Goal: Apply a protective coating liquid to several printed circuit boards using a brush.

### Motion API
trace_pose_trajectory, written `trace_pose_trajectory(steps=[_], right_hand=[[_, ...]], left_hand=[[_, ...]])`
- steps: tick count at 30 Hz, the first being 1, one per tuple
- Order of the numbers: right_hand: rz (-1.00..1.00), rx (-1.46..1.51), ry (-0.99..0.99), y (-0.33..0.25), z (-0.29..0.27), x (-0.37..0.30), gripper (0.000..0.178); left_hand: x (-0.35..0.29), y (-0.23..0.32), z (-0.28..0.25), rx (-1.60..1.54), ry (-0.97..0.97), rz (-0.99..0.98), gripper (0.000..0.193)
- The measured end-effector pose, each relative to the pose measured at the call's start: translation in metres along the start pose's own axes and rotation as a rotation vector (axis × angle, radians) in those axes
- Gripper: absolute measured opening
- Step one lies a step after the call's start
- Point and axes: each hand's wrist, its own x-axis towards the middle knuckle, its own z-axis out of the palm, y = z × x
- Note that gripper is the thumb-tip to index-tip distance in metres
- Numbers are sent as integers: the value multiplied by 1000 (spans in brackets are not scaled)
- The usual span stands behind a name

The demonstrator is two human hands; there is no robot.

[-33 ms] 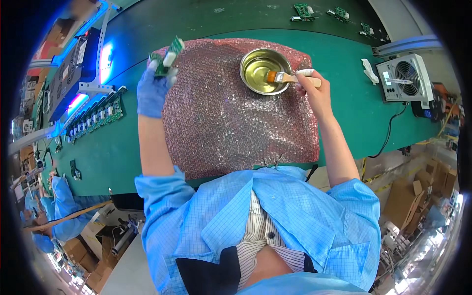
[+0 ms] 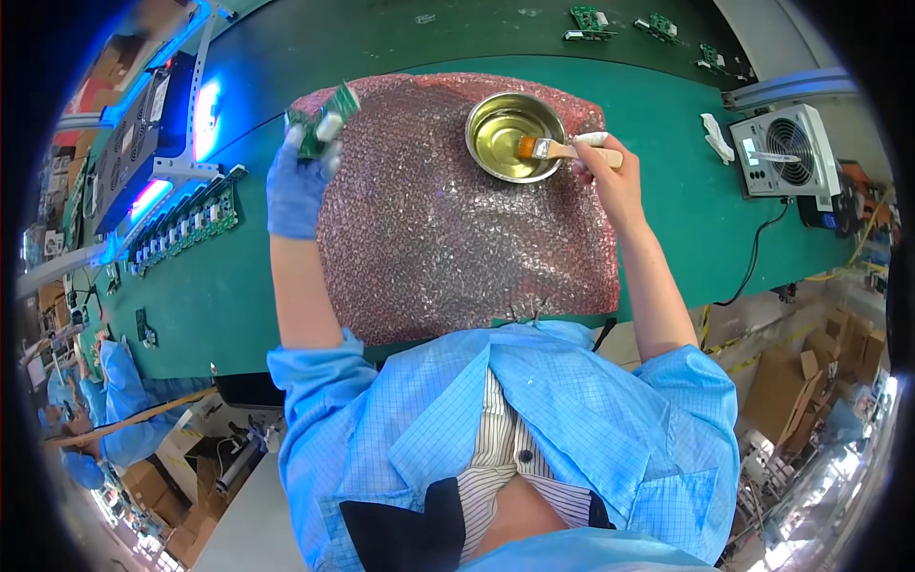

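Blue lamp (image 2: pixel 206 119) glare, edges perhaps blurry

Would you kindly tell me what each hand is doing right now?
Left hand: gloved, closed on a green circuit board.
Right hand: closed on the wooden handle of a brush.

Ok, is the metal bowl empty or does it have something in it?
Not empty: yellowish liquid lies inside the metal bowl, with bare wall showing above it. Its depth I cannot tell.
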Motion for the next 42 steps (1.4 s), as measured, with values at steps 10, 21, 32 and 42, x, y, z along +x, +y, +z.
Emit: trace_pose_trajectory(steps=[10,21,32,42], right_hand=[[-74,13,35,-14,-24,3,14],[-169,-54,7,-57,-37,-11,16],[-316,-94,-529,-71,14,-13,20],[-194,-158,-507,-59,25,-13,24]], left_hand=[[-57,-29,-15,-87,12,71,22],[-49,-33,44,115,-252,63,28],[-50,-47,79,319,-414,-86,42],[-56,-43,84,419,-375,-36,36]])
